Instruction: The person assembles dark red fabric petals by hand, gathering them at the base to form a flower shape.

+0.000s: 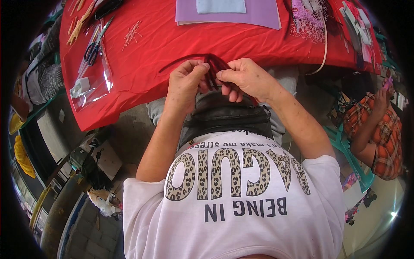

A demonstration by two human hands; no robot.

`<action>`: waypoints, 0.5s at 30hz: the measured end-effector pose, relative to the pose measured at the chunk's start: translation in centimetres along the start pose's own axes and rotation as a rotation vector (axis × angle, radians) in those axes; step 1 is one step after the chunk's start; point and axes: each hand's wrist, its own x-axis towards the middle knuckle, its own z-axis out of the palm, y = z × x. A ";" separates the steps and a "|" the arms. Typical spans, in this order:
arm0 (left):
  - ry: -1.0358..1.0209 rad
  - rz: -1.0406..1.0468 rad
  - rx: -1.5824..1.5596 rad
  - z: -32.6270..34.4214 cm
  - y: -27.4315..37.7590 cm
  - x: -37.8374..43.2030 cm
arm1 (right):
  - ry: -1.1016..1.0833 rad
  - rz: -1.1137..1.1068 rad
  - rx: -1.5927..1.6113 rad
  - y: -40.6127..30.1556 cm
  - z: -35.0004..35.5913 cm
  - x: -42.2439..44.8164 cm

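Just over the front edge of the table, my left hand (189,77) pinches dark red, thin flexible strips (186,58) between thumb and fingertips. My right hand (250,79) grips the other part of the same bundle, its thumb pressed on top and fingers curled below. One strip arches out leftward past my left hand, while a few short ends hang down between the two hands. The strips look fuzzy, like chenille stems, though the material is hard to settle. My fingers hide part of the bundle.
Red cloth (145,64) covers the table. At left lie scissors (92,51), a clear plastic pouch (97,89) and thin pink sticks (132,35). Ahead is purple sheet material (226,20); at right, white netting (309,27) and a white cable (325,48). A person (375,129) sits at right.
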 end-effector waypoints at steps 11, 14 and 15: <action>0.050 -0.030 -0.046 0.2 -0.2 0.1 | 0.208 -0.272 -0.188 0.8 1.0 0.5; 0.061 -0.052 -0.033 0.2 -0.3 0.1 | 0.280 -0.309 -0.165 1.1 1.0 0.8; 0.060 -0.051 -0.029 0.3 -0.2 0.1 | 0.288 -0.324 -0.137 1.1 1.0 0.9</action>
